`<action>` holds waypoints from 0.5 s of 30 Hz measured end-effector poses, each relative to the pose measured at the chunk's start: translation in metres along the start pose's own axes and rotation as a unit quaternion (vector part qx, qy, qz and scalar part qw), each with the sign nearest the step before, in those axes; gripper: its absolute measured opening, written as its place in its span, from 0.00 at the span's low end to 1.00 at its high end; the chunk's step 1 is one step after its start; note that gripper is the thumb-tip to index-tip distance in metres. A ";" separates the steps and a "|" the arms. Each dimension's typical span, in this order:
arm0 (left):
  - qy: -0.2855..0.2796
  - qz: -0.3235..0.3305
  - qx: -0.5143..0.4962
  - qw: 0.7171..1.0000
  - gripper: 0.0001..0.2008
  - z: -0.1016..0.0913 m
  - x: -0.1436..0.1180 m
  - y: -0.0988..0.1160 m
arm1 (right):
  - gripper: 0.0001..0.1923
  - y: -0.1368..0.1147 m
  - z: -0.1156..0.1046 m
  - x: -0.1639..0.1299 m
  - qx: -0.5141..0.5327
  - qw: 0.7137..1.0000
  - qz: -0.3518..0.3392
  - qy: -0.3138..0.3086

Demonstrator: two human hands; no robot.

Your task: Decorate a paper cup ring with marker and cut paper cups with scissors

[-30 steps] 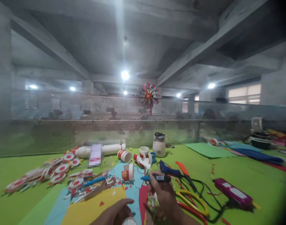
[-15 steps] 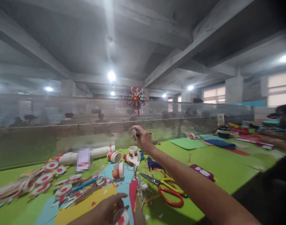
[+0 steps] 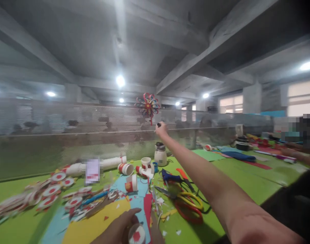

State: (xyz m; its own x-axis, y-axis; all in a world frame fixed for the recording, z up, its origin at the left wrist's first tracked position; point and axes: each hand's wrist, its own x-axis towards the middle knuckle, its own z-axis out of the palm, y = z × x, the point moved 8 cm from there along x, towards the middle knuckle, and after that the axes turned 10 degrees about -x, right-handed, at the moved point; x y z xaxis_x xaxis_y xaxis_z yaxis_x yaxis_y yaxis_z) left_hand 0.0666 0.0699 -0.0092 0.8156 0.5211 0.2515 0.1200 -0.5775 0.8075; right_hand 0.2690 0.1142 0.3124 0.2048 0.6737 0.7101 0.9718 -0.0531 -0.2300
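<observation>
So the right hand [image 3: 162,129] is stretched way out over the green table [image 3: 246,183], arm almost straight, reaching up toward the mesh fence [image 3: 68,135]. The fingers are curled shut around a small dark pen [image 3: 158,124], and only its dark tip pokes out above the knuckles, the rest is buried in the fist. The pen sits just below and a little right of the colourful paper pinwheel [image 3: 148,105] that's stuck up on the fence, close to it but not touching as far as I can see.

The left hand [image 3: 120,228] is down at the bottom edge of the view, resting on the yellow paper sheet [image 3: 94,223]. Its thumb and fingers are wrapped around a white paper cup [image 3: 136,234] with a red patch on it, the cup lying right against the fingertips on the hand's right side. Bit blurry there, so I can't say how tight the hold is.

Below the pinwheel on the table there's a white jug [image 3: 160,156] with a dark lid, standing upright right under the outstretched hand. Left of the jug are a few more red and white cups [image 3: 131,183], some tipped over. Nearer than the jug, yellow and red scissors [image 3: 189,206] lie under the forearm, next to a blue glue gun [image 3: 170,177]. Far left of the pinwheel, a pile of red and white paper discs [image 3: 50,189] is spread along the table.
</observation>
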 end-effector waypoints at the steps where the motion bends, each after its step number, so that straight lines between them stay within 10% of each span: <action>1: -0.003 -0.010 0.024 1.000 0.38 0.000 0.000 0.001 | 0.17 -0.023 0.009 -0.005 0.006 1.000 -0.026 -0.007; 8: -0.007 -0.037 0.039 0.999 0.40 0.005 0.006 -0.017 | 0.16 -0.188 0.056 -0.078 0.063 0.940 -0.323 -0.085; 11: -0.001 -0.041 0.025 0.999 0.40 0.003 0.010 -0.018 | 0.15 -0.165 0.058 -0.071 0.048 0.950 -0.298 -0.083; 15: -0.012 -0.026 0.040 0.999 0.43 0.006 0.005 -0.014 | 0.15 -0.073 0.060 -0.056 -0.011 0.985 -0.153 -0.079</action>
State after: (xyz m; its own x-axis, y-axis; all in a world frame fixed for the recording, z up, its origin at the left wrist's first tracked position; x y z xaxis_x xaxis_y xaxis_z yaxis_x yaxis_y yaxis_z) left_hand 0.0728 0.0766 -0.0221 0.8203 0.5374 0.1959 0.2075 -0.5987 0.7736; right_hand 0.1798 0.1245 0.2498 -0.1166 0.7674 0.6304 0.9878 0.1554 -0.0063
